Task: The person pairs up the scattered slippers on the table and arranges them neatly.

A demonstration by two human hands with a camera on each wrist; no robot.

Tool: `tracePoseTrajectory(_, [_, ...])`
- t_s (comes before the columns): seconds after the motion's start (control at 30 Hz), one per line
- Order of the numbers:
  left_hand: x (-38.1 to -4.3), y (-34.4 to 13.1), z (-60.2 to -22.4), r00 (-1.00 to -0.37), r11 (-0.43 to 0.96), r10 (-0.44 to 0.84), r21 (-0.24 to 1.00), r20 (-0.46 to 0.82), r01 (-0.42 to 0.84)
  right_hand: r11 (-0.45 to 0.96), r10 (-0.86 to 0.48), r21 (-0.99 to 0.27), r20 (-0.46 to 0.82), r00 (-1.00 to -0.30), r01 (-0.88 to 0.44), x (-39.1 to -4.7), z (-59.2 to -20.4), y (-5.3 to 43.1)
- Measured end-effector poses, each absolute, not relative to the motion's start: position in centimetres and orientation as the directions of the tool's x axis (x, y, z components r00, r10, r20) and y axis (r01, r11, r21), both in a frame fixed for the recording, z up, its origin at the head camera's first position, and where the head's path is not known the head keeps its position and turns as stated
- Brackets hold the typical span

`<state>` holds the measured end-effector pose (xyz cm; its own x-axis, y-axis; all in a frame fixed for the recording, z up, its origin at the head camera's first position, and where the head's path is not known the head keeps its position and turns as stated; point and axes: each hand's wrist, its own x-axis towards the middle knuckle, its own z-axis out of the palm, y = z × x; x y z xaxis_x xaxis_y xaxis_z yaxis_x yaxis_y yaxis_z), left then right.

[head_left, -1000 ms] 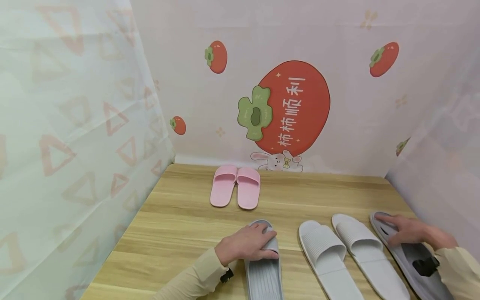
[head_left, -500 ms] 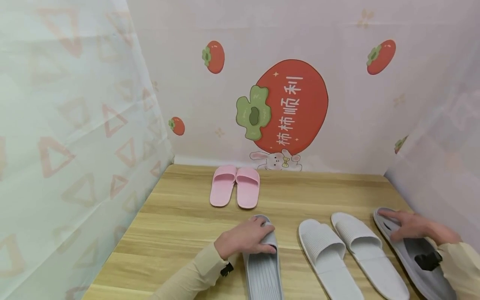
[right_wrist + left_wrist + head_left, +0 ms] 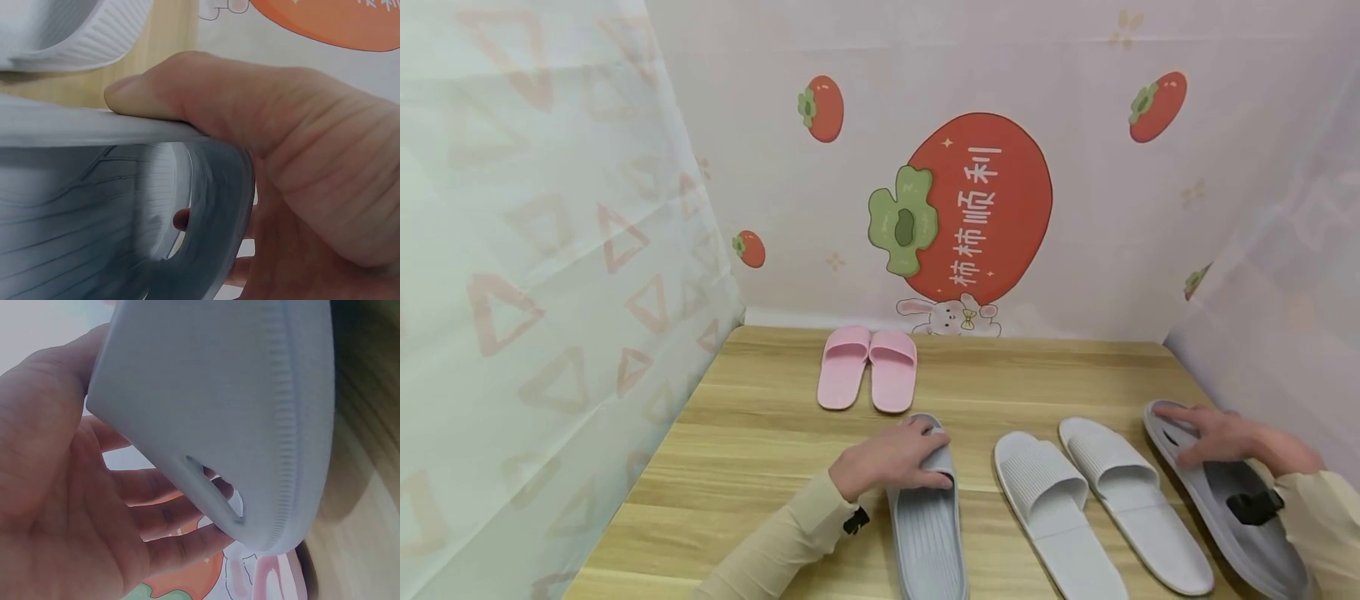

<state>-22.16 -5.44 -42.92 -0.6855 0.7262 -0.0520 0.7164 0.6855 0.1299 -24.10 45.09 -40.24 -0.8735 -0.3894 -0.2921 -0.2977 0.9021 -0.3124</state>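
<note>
Left hand (image 3: 891,462): fingers (image 3: 184,548) curled partway round the strap of a grey slipper (image 3: 929,546), which sits mid-width, toward the desk's (image 3: 737,450) front edge. Right hand (image 3: 1234,442): thumb and bent fingers grip the front of a second grey slipper (image 3: 1266,554) along the right edge. Between: two white slippers (image 3: 1051,508). Pink slippers (image 3: 892,379) near back edge, left of centre.

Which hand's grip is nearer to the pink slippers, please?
Left. The left hand grips a grey slipper just in front of the pink slippers; the right hand, on another grey slipper, is farther right, past the white slippers.
</note>
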Motion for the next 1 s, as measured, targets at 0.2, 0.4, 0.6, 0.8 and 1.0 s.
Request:
tracePoseTrajectory(0.2, [-22.5, -5.3, -42.5, -0.68, 0.679, 0.732, 0.123, -0.039, 0.724, 0.907, -0.384, -0.291, -0.281, -0.879, -0.303, -24.1, -39.5, 44.6])
tracePoseTrajectory(0.4, [-22.7, -5.0, -41.9, -0.684, 0.684, 0.728, 0.124, -0.046, 0.719, 0.911, -0.375, -0.286, -0.273, -0.886, -0.298, -24.2, -39.2, 44.2])
tracePoseTrajectory(0.6, [-23.0, -4.9, -41.3, -0.689, 0.688, 0.724, 0.113, -0.038, 0.717, 0.902, -0.395, -0.29, -0.253, -0.883, -0.32, -24.2, -39.0, 43.5])
tracePoseTrajectory(0.8, [-23.2, -4.9, -41.0, -0.681, 0.68, 0.731, 0.116, -0.032, 0.724, 0.918, -0.369, -0.246, -0.253, -0.894, -0.31, -23.9, -38.2, 42.6])
tracePoseTrajectory(1.0, [-23.6, -4.9, -40.8, -0.692, 0.69, 0.721, 0.129, -0.037, 0.712, 0.924, -0.36, -0.225, -0.239, -0.902, -0.31, -23.9, -37.6, 42.0])
